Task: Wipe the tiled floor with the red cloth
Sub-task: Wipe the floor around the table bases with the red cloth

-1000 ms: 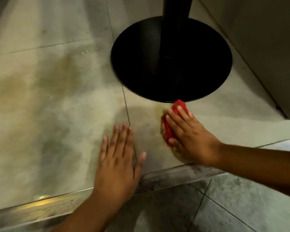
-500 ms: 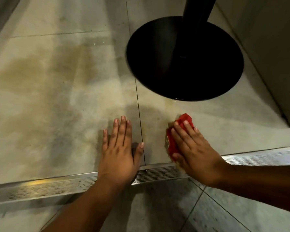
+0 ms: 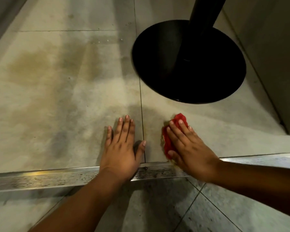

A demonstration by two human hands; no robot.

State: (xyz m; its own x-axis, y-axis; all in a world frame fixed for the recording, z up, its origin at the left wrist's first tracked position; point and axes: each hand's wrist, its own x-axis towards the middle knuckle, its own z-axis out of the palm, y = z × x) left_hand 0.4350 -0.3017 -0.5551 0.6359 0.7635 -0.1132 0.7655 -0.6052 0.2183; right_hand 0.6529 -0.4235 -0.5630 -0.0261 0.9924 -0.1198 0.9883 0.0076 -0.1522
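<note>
No readable text, label or number anywhere.

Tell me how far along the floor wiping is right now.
Done: nothing I can confirm clean. In hand: the right hand presses the red cloth flat on the tile beside the metal drain strip; the left hand braces flat on the tiled floor. Left: the brownish stain far left looks untouched.

Black round base (image 3: 189, 64) with its post (image 3: 201, 19) blocked the floor (image 3: 57, 97) ahead of the right hand (image 3: 189, 146). Wall (image 3: 274, 56) closed off the right side. Stained tiles lay open to the left. Metal strip (image 3: 40, 178) crossed under both wrists.
</note>
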